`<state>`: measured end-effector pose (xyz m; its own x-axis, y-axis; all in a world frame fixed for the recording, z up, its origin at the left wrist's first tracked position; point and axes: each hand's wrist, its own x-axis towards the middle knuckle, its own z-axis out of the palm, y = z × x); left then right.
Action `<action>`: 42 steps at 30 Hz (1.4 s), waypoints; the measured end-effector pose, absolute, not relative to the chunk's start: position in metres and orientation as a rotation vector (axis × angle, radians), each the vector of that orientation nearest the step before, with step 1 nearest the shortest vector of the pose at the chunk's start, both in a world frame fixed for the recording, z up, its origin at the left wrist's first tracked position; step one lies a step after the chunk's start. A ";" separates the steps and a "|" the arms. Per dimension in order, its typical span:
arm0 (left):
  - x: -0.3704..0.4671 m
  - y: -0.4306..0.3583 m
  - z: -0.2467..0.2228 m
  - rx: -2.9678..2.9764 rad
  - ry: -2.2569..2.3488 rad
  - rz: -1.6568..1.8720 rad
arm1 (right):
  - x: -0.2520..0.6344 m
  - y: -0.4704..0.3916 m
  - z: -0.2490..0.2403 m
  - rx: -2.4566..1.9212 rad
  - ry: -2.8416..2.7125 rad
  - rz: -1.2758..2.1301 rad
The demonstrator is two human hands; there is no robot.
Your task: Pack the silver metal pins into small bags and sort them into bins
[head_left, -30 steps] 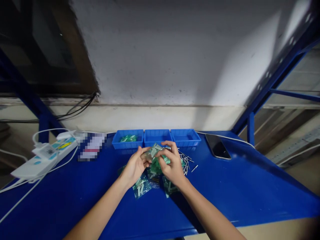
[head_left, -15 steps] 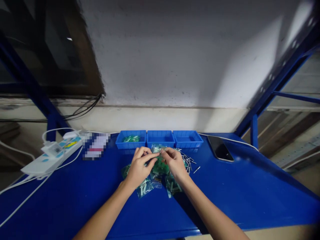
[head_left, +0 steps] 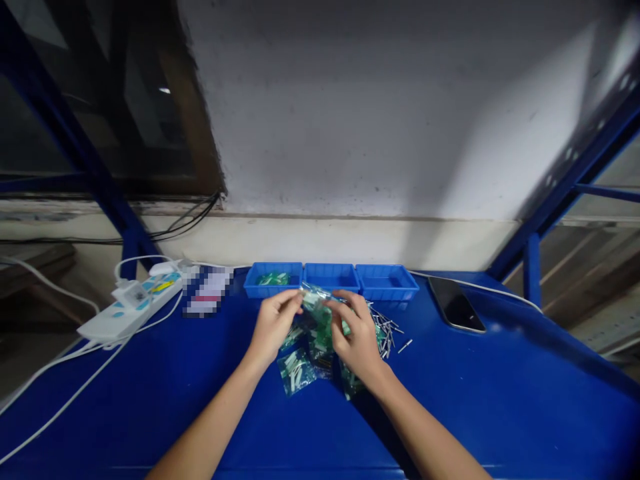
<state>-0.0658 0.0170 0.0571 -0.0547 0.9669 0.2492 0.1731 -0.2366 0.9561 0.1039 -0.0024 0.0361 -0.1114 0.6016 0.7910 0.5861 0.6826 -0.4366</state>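
Note:
Thumb and fingers of my left hand (head_left: 276, 319) pinch the left edge of a small clear plastic bag (head_left: 315, 298) with pale contents. My right hand (head_left: 356, 330) is at the bag's right side, fingers bent and apart from the thumb, the index fingertip at or near the bag's edge. Below both hands lies a pile of green circuit pieces (head_left: 321, 337) and bags, partly hidden by my right hand. A bag of white strips (head_left: 296, 371) lies in front of the pile. Thin metal rods (head_left: 387, 331) are scattered to the right.
Three blue bins stand in a row at the back; the left bin (head_left: 273, 291) holds green pieces, beside the middle bin (head_left: 331, 273) and right bin (head_left: 386, 291). A phone (head_left: 456, 305) lies right, a white power strip (head_left: 133, 303) with cables left, on the blue table (head_left: 200, 380).
My hands have moved apart, and the bag now shows stretched out between them. The right fingers have spread from their pinch. The view has shifted slightly left.

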 end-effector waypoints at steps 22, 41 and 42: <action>-0.155 0.053 0.036 1.855 1.333 0.407 | 0.098 -0.019 0.049 -0.976 -1.597 0.149; -0.069 0.022 0.042 1.817 0.970 1.101 | 0.093 0.002 0.038 -1.035 -1.169 0.990; -0.070 0.022 0.044 1.743 0.957 1.053 | 0.095 0.001 0.039 -1.050 -1.230 0.863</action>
<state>-0.0699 0.0221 0.0437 0.3486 0.9007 0.2593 0.1722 -0.3335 0.9269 0.0947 0.0009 0.0392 0.1535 0.9388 0.3084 0.0296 0.3076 -0.9511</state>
